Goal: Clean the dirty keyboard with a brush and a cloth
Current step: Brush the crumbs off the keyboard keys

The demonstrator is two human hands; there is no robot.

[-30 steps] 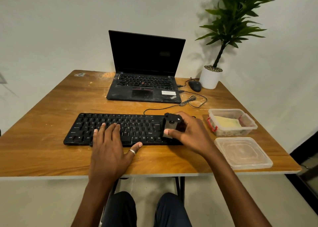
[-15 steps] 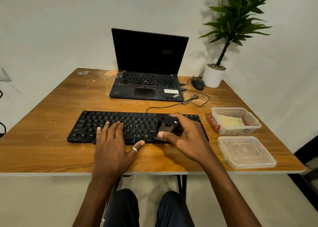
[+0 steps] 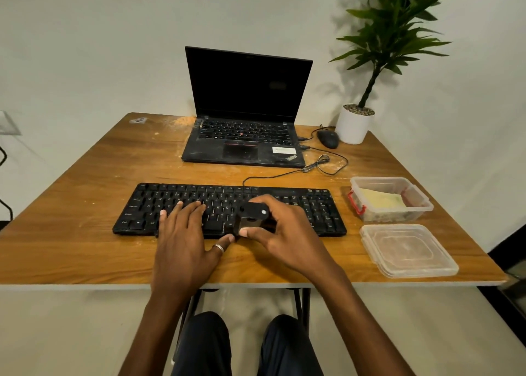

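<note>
Broadly, we sit at a worn brown wooden table (image 3: 85,233) with pale dust scattered toward its far side. At the back stands an open black laptop (image 3: 244,136) with a dark screen. To its right is a tall green leafy plant in a white pot (image 3: 354,125), with a black corded mouse (image 3: 328,139) just beside the pot.

Nearer to us lies the long black plastic keyboard (image 3: 321,207), parallel to the table's front edge, its cable running back toward the laptop. Right of it sits a clear plastic tub with red clips (image 3: 418,204), and the tub's clear flat lid (image 3: 410,250) lies on the table in front of it.

Our left hand (image 3: 182,239) lies flat on the keyboard's left-middle keys, fingers straight and spread, holding nothing. Our right hand (image 3: 287,233) is curled round a small black block-shaped brush (image 3: 252,213), thumb on its near side and fingers over the far side. The brush rests on the keys near the keyboard's centre, and its bristles are hidden underneath.

A folded pale yellow cloth (image 3: 381,200) sits inside the tub, untouched.

We judge the keyboard to be light and rigid, likely to skate on the wood under brushing. A flat palm pressing it down suits better than any grip on its edges. The keycaps look loose enough to catch, so gentle strokes along the rows seem wise. The brush appears hard-shelled and small, best pinched by its sides. The cloth should be limp and soft, so a pinch at one corner would lift it out.
</note>
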